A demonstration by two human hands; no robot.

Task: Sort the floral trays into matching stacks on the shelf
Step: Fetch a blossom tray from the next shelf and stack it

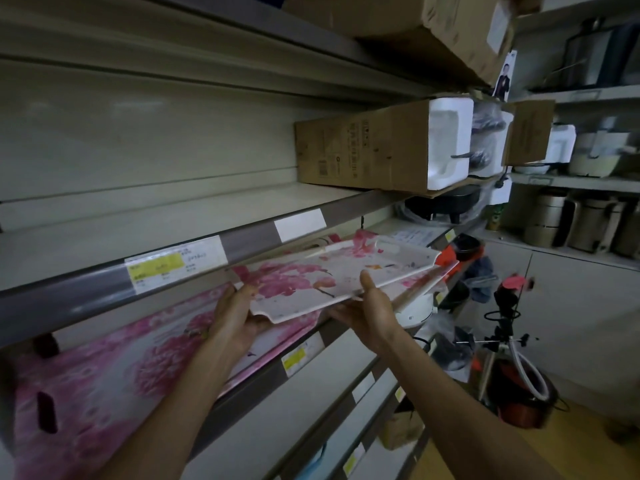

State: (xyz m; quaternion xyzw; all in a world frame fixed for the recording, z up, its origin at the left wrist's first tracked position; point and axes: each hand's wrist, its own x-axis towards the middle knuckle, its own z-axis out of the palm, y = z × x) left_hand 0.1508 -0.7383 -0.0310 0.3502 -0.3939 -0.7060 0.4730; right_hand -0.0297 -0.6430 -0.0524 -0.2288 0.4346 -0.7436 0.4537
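Observation:
I hold a white tray with pink blossoms (332,275) in the air in front of the shelf, tilted, its cut-out handle at the far end. My left hand (235,317) grips its near left corner from below. My right hand (372,306) grips its near right edge, thumb on top. Below it, a large pink floral tray (104,368) lies on the shelf (242,386) at the left, with a dark handle slot near me. Another pink-edged tray (426,282) pokes out beneath the held one at the right.
A grey shelf rail with price labels (173,265) runs just above the trays. Cardboard boxes with foam (381,150) sit on the upper shelf. Metal pots (571,223), a tripod (505,320) and a red appliance (519,403) crowd the floor and shelves at right.

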